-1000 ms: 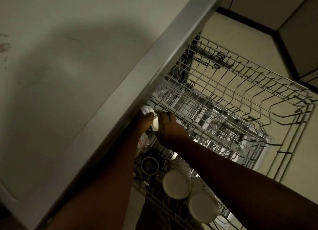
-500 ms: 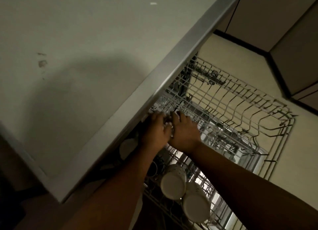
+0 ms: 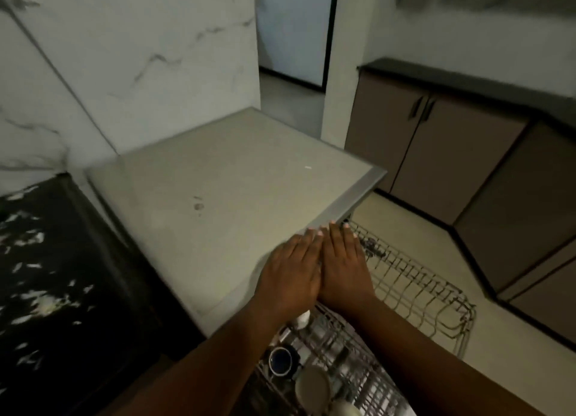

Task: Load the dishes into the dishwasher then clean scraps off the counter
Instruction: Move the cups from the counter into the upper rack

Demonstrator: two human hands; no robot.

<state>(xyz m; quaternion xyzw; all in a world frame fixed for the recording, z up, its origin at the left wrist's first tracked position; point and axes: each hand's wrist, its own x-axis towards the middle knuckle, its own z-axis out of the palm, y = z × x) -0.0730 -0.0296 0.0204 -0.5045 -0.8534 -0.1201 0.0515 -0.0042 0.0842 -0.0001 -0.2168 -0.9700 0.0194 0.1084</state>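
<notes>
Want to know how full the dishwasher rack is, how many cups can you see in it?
3 clearly: a dark blue cup below the hands, a beige cup right of it, and a white cup at the frame's bottom edge. More may hide under the arms.

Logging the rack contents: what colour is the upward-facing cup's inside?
Dark blue, the round cup in the wire rack; head view.

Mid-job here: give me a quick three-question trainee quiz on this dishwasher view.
1. True or false: the left hand and right hand lie flat, side by side, fingers straight.
2. Which rack is pulled out over the floor? A) the wire rack B) none
3. Fill in: the dark blue cup sits in the rack with its mouth facing ____.

Key: 1 true; 2 A; 3 up, toward the camera.
</notes>
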